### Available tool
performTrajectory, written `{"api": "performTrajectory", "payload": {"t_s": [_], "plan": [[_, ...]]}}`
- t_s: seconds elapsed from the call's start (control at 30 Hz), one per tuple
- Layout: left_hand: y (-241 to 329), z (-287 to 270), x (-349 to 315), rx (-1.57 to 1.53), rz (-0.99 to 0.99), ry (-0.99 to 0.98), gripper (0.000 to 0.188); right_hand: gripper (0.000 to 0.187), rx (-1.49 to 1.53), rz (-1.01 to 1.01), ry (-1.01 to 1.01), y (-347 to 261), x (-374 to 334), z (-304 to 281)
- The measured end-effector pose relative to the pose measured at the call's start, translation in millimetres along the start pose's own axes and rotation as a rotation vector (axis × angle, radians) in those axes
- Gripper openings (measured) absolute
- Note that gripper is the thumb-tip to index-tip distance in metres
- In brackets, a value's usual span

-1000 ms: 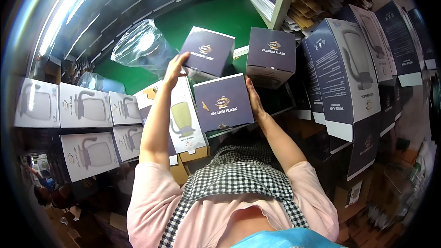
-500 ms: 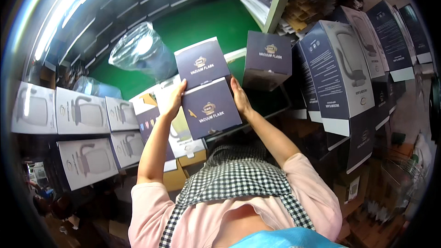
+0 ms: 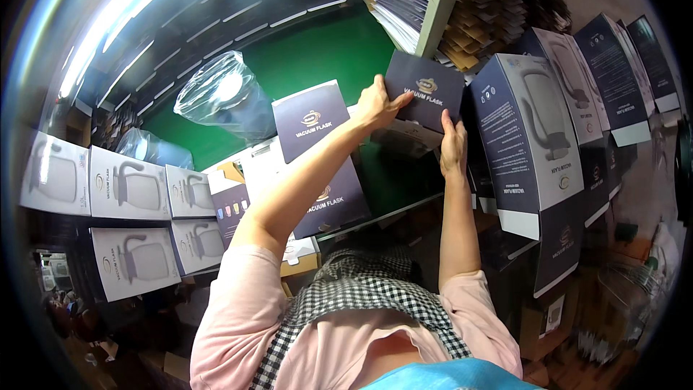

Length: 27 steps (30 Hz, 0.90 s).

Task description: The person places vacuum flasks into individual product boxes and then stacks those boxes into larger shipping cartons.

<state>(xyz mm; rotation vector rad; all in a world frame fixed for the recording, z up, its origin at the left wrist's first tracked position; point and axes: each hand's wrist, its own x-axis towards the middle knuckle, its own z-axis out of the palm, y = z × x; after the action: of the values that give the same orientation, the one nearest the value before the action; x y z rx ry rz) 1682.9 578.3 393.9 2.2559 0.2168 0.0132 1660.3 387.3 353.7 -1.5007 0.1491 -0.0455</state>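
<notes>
A dark blue vacuum flask box (image 3: 415,76) stands at the right end of the green table, its printed top facing me. My left hand (image 3: 378,107) grips its left edge, with the thumb lying across the top. At the near right corner, my right hand (image 3: 453,148) holds the side of the same box, thumb up along the edge. Two more dark blue boxes stand one behind the other to the left: a far box (image 3: 307,112) and a near box (image 3: 346,202). My left forearm crosses over both and hides part of them.
White-fronted flask boxes (image 3: 130,180) are stacked at the left. Tall blue flask boxes (image 3: 538,123) line the right side. A clear plastic bag (image 3: 224,90) over a bluish container stands on the green tabletop (image 3: 303,43). Flattened cartons (image 3: 476,14) are piled behind a pale post (image 3: 440,3).
Both hands have left the two boxes in the middle and moved right, onto the box there. That box now tilts slightly.
</notes>
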Motion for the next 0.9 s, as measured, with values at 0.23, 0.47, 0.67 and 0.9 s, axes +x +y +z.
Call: {"api": "performTrajectory", "payload": {"t_s": [0.23, 0.47, 0.67, 0.9], "plan": [[30, -121, 0, -0.059, 0.311, 0.253, 0.064, 0.054, -0.088, -0.352, -0.129, -93, -26, 74], [-23, -167, 27, -0.294, 0.186, 0.385, 0.063, 0.045, -0.054, -0.576, -0.173, -108, 54, 170], [-41, -204, 50, -0.192, 0.148, 0.524, 0.065, 0.043, -0.007, -0.641, -0.306, -115, 96, 227], [-138, -192, 42, 0.171, -0.074, 0.324, 0.084, 0.051, -0.311, -0.356, -0.388, -1, 85, 254]]}}
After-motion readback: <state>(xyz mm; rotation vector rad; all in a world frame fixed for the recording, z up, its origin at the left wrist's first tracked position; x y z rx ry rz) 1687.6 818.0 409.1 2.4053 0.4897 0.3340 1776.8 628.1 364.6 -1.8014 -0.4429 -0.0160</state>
